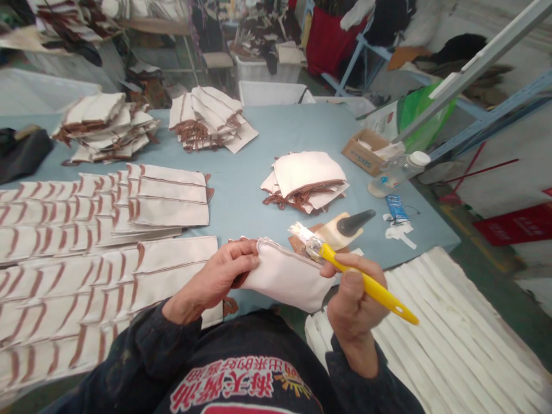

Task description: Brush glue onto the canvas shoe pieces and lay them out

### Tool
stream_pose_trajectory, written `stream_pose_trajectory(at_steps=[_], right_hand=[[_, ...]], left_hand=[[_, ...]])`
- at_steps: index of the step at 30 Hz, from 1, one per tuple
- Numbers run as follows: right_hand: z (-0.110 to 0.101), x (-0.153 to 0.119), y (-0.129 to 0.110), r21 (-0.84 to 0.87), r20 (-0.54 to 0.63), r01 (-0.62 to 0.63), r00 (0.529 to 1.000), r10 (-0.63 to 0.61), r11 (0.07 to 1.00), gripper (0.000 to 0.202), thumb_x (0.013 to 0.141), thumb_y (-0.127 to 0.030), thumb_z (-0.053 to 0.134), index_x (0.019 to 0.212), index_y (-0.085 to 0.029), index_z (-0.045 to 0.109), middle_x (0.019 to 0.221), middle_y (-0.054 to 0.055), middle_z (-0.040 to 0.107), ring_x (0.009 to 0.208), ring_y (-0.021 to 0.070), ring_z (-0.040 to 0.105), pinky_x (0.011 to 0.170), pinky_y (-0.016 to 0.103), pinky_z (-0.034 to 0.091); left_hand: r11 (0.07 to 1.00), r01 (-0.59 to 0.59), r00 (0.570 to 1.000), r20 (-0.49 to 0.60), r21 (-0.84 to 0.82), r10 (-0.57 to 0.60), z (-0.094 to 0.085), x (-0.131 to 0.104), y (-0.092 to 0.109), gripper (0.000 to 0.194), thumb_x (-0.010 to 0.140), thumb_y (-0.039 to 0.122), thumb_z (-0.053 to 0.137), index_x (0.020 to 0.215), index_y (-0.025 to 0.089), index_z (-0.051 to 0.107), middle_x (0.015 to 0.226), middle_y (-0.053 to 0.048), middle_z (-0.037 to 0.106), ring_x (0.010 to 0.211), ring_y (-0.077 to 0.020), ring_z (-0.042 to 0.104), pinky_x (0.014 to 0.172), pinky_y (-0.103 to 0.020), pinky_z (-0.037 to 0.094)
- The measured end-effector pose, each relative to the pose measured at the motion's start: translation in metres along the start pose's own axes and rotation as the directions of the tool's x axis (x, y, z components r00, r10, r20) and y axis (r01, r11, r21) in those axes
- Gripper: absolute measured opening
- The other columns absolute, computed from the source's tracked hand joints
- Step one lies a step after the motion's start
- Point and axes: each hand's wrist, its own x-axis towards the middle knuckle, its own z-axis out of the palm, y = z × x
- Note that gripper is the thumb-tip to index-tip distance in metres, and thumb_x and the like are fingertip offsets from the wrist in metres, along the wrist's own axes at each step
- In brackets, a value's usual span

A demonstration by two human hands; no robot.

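My left hand [219, 275] pinches the left end of a white fabric piece [288, 276] over the table's front edge. Between the thumb and fingers of my right hand [356, 296] is a yellow-handled brush [383, 294], its pale bristles pointing up and left above the piece's far edge. The right fingers are near the piece's right end; whether they touch it I cannot tell. Just behind the brush lies a cream bottle with a dark nozzle [338, 230] on a brown scrap. Farther back sits a stack of white pieces with brown edges [308, 175].
Overlapping rows of white pieces [168, 198] cover the left of the blue table [241, 184]. Two more stacks [207, 118] stand at the back. A cardboard box [364, 152], a clear jar [399, 172] and a blue packet [397, 208] are at the right. White strips [457, 322] lie front right.
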Motion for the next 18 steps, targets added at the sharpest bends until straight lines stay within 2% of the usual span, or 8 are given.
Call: stream_pose_trajectory(at_steps=[3,5,8,11,13,15,18], right_hand=[[0.003,0.002,-0.010,0.054,0.052,0.015,0.999,-0.017,0.998,0.023,0.112,-0.034,0.052,0.105,-0.022,0.070,0.070,-0.004,0.068,0.054,0.0135,0.064,0.055,0.026,0.055],[0.006,0.002,-0.016,0.093,0.124,0.067,0.989,-0.078,0.993,0.023,0.112,-0.033,0.052,0.103,-0.022,0.070,0.070,-0.003,0.069,0.053,0.0138,0.064,0.053,0.027,0.055],[0.011,0.005,-0.020,0.097,0.217,0.199,0.952,-0.216,0.975,0.023,0.112,-0.030,0.051,0.101,-0.023,0.069,0.071,-0.003,0.070,0.058,0.0147,0.069,0.059,0.028,0.060],[0.010,0.008,-0.016,0.028,0.256,0.300,0.920,-0.297,0.954,0.019,0.110,-0.025,0.052,0.101,-0.023,0.068,0.073,-0.002,0.073,0.061,0.0152,0.073,0.063,0.027,0.061],[0.005,0.007,-0.011,-0.023,0.251,0.312,0.921,-0.297,0.950,0.019,0.110,-0.025,0.052,0.100,-0.022,0.068,0.073,-0.001,0.073,0.060,0.0153,0.073,0.060,0.026,0.060],[-0.004,0.004,-0.008,-0.058,0.222,0.275,0.941,-0.256,0.960,0.022,0.111,-0.028,0.052,0.098,-0.022,0.069,0.071,-0.002,0.071,0.058,0.0155,0.071,0.058,0.027,0.059],[-0.014,-0.005,-0.009,-0.093,0.113,0.190,0.977,-0.179,0.977,0.026,0.112,-0.037,0.054,0.096,-0.023,0.069,0.069,-0.002,0.069,0.061,0.0178,0.071,0.061,0.031,0.060]], left_hand=[[0.999,0.012,1.000,0.009,-0.046,-0.012,0.002,-0.003,0.002,0.034,0.074,0.040,0.088,0.091,0.012,0.081,0.080,-0.002,0.069,0.063,-0.0097,0.049,0.057,-0.020,0.034],[0.997,0.022,1.000,0.015,-0.074,-0.021,0.004,-0.005,0.003,0.033,0.074,0.039,0.089,0.090,0.012,0.081,0.079,-0.003,0.071,0.064,-0.0102,0.052,0.057,-0.019,0.036],[0.993,0.033,0.999,-0.010,-0.111,-0.034,0.008,-0.009,0.004,0.033,0.073,0.039,0.091,0.090,0.013,0.081,0.078,-0.002,0.071,0.061,-0.0089,0.050,0.054,-0.019,0.034],[0.989,0.028,1.000,-0.009,-0.143,-0.030,0.009,-0.012,0.002,0.035,0.072,0.040,0.093,0.091,0.012,0.081,0.075,-0.001,0.070,0.063,-0.0102,0.055,0.056,-0.018,0.037],[0.988,0.028,1.000,-0.011,-0.152,-0.029,0.008,-0.014,-0.001,0.038,0.071,0.041,0.093,0.091,0.012,0.081,0.074,-0.002,0.069,0.063,-0.0101,0.054,0.055,-0.018,0.036],[0.988,0.034,0.999,-0.035,-0.150,-0.040,0.007,-0.015,-0.004,0.039,0.070,0.042,0.093,0.092,0.011,0.080,0.074,-0.001,0.069,0.058,-0.0082,0.050,0.052,-0.018,0.032],[0.989,0.045,0.996,-0.069,-0.142,-0.056,0.006,-0.018,-0.007,0.039,0.070,0.043,0.093,0.089,0.012,0.077,0.071,0.001,0.065,0.055,-0.0071,0.046,0.049,-0.018,0.029]])
